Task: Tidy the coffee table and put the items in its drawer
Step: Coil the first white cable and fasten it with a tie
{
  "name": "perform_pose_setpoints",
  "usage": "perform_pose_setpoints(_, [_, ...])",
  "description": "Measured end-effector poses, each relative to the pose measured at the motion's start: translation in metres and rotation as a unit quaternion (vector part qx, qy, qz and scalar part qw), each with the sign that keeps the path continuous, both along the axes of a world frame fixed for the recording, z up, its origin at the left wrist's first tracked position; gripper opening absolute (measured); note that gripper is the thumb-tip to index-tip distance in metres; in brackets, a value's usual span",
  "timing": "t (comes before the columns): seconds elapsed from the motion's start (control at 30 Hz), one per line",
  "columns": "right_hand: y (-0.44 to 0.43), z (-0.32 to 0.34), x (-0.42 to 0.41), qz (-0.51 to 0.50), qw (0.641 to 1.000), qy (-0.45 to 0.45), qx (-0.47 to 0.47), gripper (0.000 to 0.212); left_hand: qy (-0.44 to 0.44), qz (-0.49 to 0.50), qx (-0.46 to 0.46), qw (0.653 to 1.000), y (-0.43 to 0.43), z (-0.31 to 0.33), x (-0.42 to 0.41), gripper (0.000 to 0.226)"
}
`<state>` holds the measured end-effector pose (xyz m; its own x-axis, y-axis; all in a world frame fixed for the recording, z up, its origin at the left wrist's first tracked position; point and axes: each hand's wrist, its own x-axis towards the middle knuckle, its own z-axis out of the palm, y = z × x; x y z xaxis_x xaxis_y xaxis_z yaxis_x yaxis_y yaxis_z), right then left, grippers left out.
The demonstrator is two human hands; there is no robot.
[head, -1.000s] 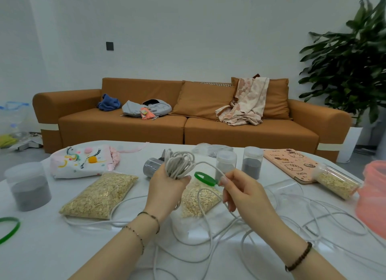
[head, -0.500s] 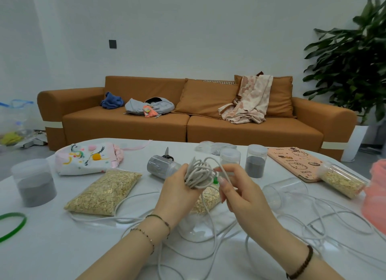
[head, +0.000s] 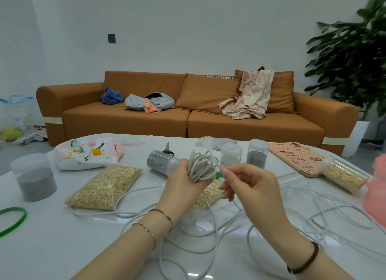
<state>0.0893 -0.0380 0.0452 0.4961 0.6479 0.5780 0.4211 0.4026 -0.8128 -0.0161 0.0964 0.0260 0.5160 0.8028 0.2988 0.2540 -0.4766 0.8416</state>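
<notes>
Both hands meet mid-frame: the left hand (head: 183, 185) grasps the upright coil of pale grey cord (head: 202, 164), and the right hand (head: 250, 184) pinches the cord's free run just right of it.

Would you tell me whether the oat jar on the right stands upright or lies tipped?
Tipped: the oat jar lies lengthwise on its side on the table.
</notes>
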Motion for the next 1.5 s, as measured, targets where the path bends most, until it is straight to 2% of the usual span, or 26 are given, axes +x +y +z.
perform_pose_setpoints(0.07, [0.003,-0.009,-0.007,0.015,0.999,-0.046,-0.014,0.016,-0.007,-0.028,-0.042,0.999,-0.003,0.002,0.0,0.047])
perform_pose_setpoints(0.17, [0.008,-0.022,-0.01,-0.04,0.988,-0.151,-0.004,0.03,-0.058,-0.115,-0.124,0.984,-0.008,0.003,0.001,0.049])
perform_pose_setpoints(0.27, [0.008,-0.02,-0.005,-0.094,0.972,-0.214,0.037,0.029,-0.102,-0.222,-0.214,0.946,-0.014,0.007,0.0,0.026])
perform_pose_setpoints(0.33, [0.006,-0.016,-0.003,-0.118,0.963,-0.235,0.064,0.021,-0.119,-0.26,-0.266,0.921,-0.018,0.011,-0.002,0.023])
perform_pose_setpoints(0.47, [0.004,-0.013,-0.002,-0.149,0.956,-0.235,0.093,0.007,-0.151,-0.312,-0.342,0.873,-0.021,0.018,-0.003,0.019])
perform_pose_setpoints(0.5, [0.004,-0.012,-0.001,-0.149,0.956,-0.234,0.093,0.006,-0.154,-0.309,-0.355,0.869,-0.02,0.019,-0.003,0.024])
perform_pose_setpoints(0.6, [0.005,-0.012,-0.001,-0.144,0.959,-0.229,0.085,0.01,-0.151,-0.289,-0.403,0.855,-0.017,0.017,-0.001,0.062])
perform_pose_setpoints(0.63, [0.005,-0.012,-0.001,-0.142,0.959,-0.23,0.082,0.012,-0.149,-0.285,-0.416,0.851,-0.018,0.018,-0.002,0.064])
perform_pose_setpoints(0.73, [0.007,-0.013,0.0,-0.135,0.962,-0.225,0.08,0.014,-0.147,-0.292,-0.431,0.841,-0.02,0.021,-0.004,0.038])
perform_pose_setpoints(0.9, [0.01,-0.015,0.004,-0.115,0.967,-0.214,0.073,0.014,-0.181,-0.297,-0.454,0.82,-0.02,0.023,-0.003,0.041])
perform_pose_setpoints(1.07, [0.013,-0.018,0.005,-0.085,0.973,-0.209,0.046,0.011,-0.219,-0.325,-0.482,0.784,-0.02,0.022,-0.005,0.036])
perform_pose_setpoints(1.13, [0.013,-0.018,0.005,-0.08,0.974,-0.209,0.04,0.012,-0.221,-0.32,-0.47,0.793,-0.021,0.022,-0.005,0.036])
perform_pose_setpoints(1.23, [0.013,-0.019,0.005,-0.084,0.969,-0.228,0.044,0.014,-0.218,-0.286,-0.415,0.836,-0.025,0.023,-0.004,0.033])
perform_pose_setpoints(1.5, [0.012,-0.019,0.012,-0.093,0.946,-0.302,0.067,0.008,-0.278,-0.224,-0.342,0.869,-0.02,0.022,-0.001,0.014])
